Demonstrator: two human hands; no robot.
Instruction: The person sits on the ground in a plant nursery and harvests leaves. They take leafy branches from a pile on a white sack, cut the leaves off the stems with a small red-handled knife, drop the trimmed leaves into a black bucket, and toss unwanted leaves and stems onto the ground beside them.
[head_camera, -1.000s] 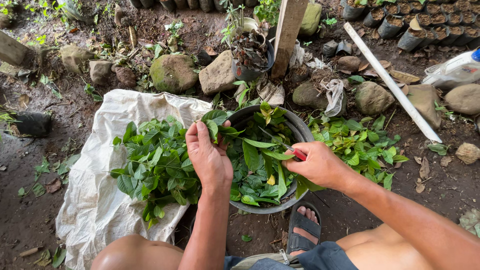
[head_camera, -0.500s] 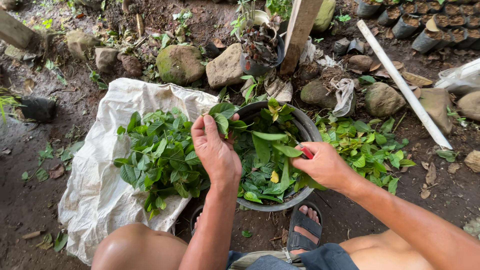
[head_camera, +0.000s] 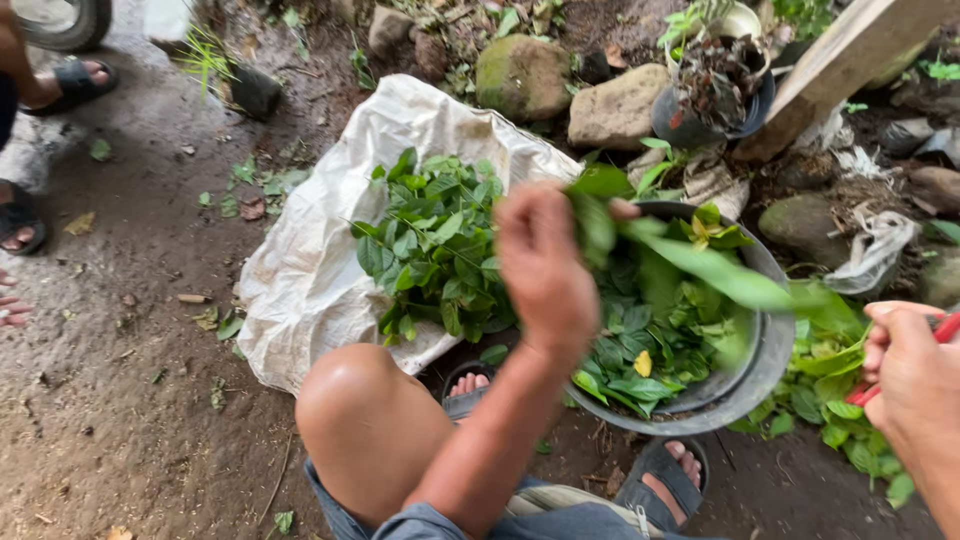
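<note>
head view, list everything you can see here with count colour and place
leafy sprig: one, green, raised in left hand over basin
basin: one, dark grey, centre right, holds green leaves
leaf pile: one, green, on the sack
sack: one, white, spread on the dirt, centre left
loose leaves: several, green, on the ground right of basin
stones: several, grey and mossy, top
plant pot: one, dark, top right
plank: one, wooden, leaning, top right
other person's sandalled feet: two, far left
left hand: centre
right hand: right edge, holds a red tool
</note>
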